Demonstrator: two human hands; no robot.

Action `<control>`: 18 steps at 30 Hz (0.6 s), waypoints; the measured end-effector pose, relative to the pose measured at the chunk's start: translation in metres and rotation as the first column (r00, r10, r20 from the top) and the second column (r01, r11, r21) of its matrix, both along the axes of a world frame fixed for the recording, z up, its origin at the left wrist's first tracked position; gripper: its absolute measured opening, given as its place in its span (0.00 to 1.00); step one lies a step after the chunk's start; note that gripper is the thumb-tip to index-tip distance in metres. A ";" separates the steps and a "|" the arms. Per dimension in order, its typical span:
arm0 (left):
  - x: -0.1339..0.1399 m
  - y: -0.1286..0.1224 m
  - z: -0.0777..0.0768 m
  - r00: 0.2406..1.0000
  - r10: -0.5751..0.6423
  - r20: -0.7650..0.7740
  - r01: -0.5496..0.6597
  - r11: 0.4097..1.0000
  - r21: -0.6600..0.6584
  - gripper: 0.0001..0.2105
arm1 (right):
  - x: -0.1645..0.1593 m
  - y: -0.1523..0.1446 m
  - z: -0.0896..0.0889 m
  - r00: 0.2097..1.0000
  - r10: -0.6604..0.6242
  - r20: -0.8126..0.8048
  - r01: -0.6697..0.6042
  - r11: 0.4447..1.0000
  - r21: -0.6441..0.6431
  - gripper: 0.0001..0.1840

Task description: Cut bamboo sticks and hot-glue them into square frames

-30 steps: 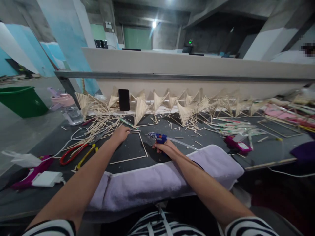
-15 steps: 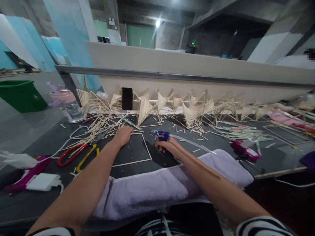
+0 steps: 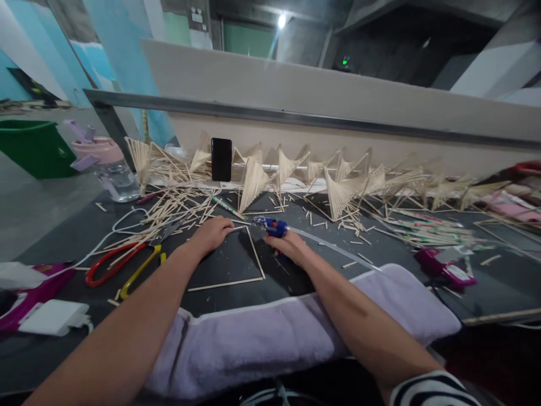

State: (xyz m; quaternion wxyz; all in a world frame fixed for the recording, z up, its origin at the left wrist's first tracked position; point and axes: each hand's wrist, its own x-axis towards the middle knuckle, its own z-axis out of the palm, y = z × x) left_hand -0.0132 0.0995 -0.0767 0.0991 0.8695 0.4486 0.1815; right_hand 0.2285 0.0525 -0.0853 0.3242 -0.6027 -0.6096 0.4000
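My right hand is wrapped round a blue hot glue gun, with a long clear glue stick trailing from its back. The gun's nozzle points left, close to a corner where thin wooden sticks meet. At that corner's left, my left hand pinches a thin wooden stick lying on the dark table. Another stick runs from the corner towards me, and a third stick lies across the near side. Whether the nozzle touches the wood cannot be made out.
Red-and-yellow-handled scissors, loose sticks and a water bottle are on the left. Twisted stick models and a black phone line the back. A lilac cushion lies along the front edge; a magenta device sits right.
The glue gun has moved left, bringing its nozzle to the stick corner. My left hand stays by the same stick. The whole view has shifted slightly.
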 end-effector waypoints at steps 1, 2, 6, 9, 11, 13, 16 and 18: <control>0.000 -0.001 0.003 1.000 -0.014 0.026 0.015 1.000 -0.025 0.11 | 0.001 0.001 -0.001 1.000 -0.018 -0.002 0.018 1.000 -0.010 0.11; 0.000 -0.002 0.005 0.998 -0.021 0.051 0.024 0.999 -0.049 0.12 | 0.001 0.001 -0.003 0.999 -0.036 -0.005 0.036 0.999 -0.018 0.12; -0.002 -0.007 0.012 0.991 0.034 0.129 -0.014 0.988 -0.152 0.13 | 0.000 0.003 -0.008 0.995 -0.083 -0.060 0.083 0.997 -0.011 0.14; -0.002 -0.011 0.016 0.984 0.057 0.171 -0.022 0.979 -0.201 0.13 | -0.004 -0.001 -0.005 0.976 -0.102 -0.192 0.101 0.995 -0.018 0.12; 0.002 -0.015 0.019 0.981 0.037 0.192 0.005 0.976 -0.215 0.12 | -0.005 -0.006 0.002 0.940 -0.097 -0.326 0.093 0.995 -0.030 0.11; 0.009 -0.021 0.024 0.976 0.005 0.218 0.039 0.979 -0.200 0.11 | -0.006 -0.011 0.009 0.904 -0.077 -0.421 0.068 0.997 -0.034 0.12; 0.022 -0.031 0.030 0.969 -0.061 0.240 0.086 0.992 -0.095 0.10 | -0.007 -0.016 0.016 0.876 -0.032 -0.482 0.006 0.999 -0.054 0.15; 0.029 -0.038 0.032 0.968 -0.110 0.224 0.115 0.993 -0.007 0.09 | -0.007 -0.017 0.017 0.863 -0.011 -0.505 -0.030 0.997 -0.073 0.15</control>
